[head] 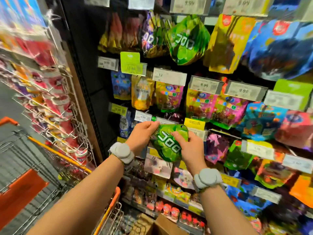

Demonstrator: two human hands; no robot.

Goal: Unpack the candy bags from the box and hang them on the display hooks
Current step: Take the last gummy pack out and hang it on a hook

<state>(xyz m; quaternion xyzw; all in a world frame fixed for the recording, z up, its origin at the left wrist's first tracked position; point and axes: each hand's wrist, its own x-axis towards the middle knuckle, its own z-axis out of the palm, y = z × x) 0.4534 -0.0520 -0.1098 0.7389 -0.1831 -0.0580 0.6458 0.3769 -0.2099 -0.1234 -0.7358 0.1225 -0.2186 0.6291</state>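
Observation:
A green candy bag point(166, 143) is held in front of the display, between both hands. My left hand point(143, 134) pinches its upper left edge, fingers curled near a white price tag. My right hand point(188, 148) grips the bag's right side with the thumb on its front. Its hang hole shows at the top right corner. Several matching green bags point(185, 39) hang on a hook high up in the display. The corner of a cardboard box point(162, 225) shows at the bottom, below my arms.
Rows of coloured candy bags hang on hooks behind price tags point(205, 84) across the display. An orange shopping cart point(55, 150) stands at the left, close to my left arm. A wire rack with red packets point(50, 106) lines the left side.

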